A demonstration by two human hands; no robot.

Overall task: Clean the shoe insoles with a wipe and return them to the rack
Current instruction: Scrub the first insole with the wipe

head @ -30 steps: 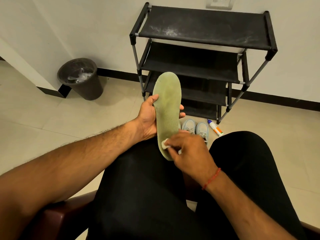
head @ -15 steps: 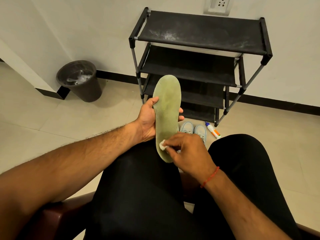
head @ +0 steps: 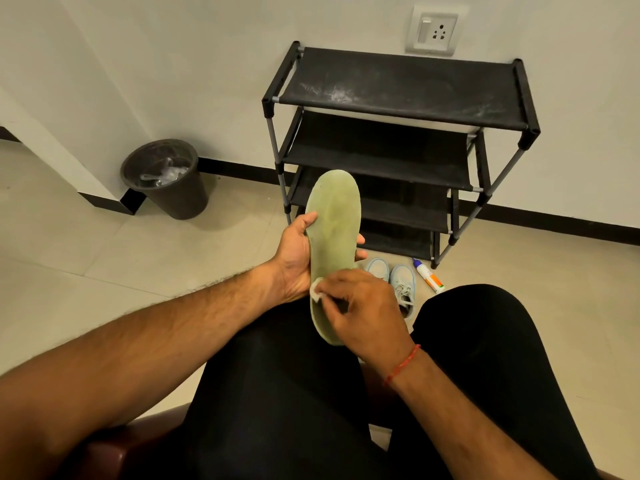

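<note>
A pale green insole (head: 334, 230) stands upright over my lap, toe end up. My left hand (head: 294, 258) grips it round the middle, thumb on the left edge and fingertips showing past the right edge. My right hand (head: 360, 306) pinches a small white wipe (head: 316, 291) against the insole's lower left edge and hides the heel part. The black four-tier shoe rack (head: 398, 98) stands against the wall behind, its shelves bare and the top one dusty.
A pair of light blue shoes (head: 398, 278) sits on the floor in front of the rack, with a white and orange bottle (head: 427, 275) lying beside them. A dark waste bin (head: 166, 178) stands at the left by the wall. My legs in black fill the foreground.
My right hand has slid the wipe a little to the left across the insole's lower part. The view has tilted up slightly.
</note>
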